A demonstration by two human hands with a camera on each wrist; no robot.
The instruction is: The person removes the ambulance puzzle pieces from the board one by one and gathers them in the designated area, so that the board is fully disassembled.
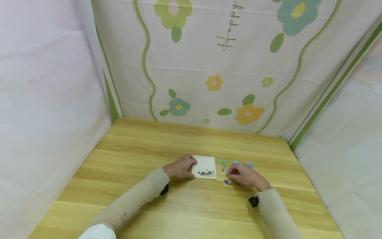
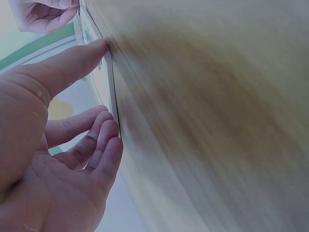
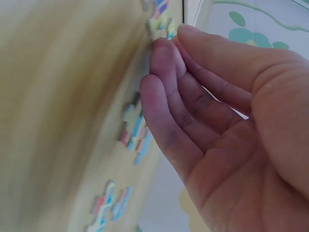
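A white puzzle tray [image 1: 204, 162] lies on the table, with joined jigsaw pieces [image 1: 206, 173] showing a yellow vehicle with blue wheels along its near side. My left hand [image 1: 181, 167] rests at the tray's left edge, thumb and fingertips spread along it and touching the rim. Right of the tray, my right hand [image 1: 243, 175] pinches a small yellow and blue jigsaw piece [image 3: 171, 28] between thumb and fingertips, which partly hide it. A purple-marked piece [image 1: 227, 183] lies just in front of these fingers, and a green piece [image 1: 223, 162] behind them.
Several blue pieces [image 1: 249, 164] lie beyond the right hand. The wooden table [image 1: 143, 142] meets a flower-printed cloth wall [image 1: 191, 83] at the back, with pale cloth walls on both sides. Dark wrist straps [image 1: 253, 201] show below the sleeves.
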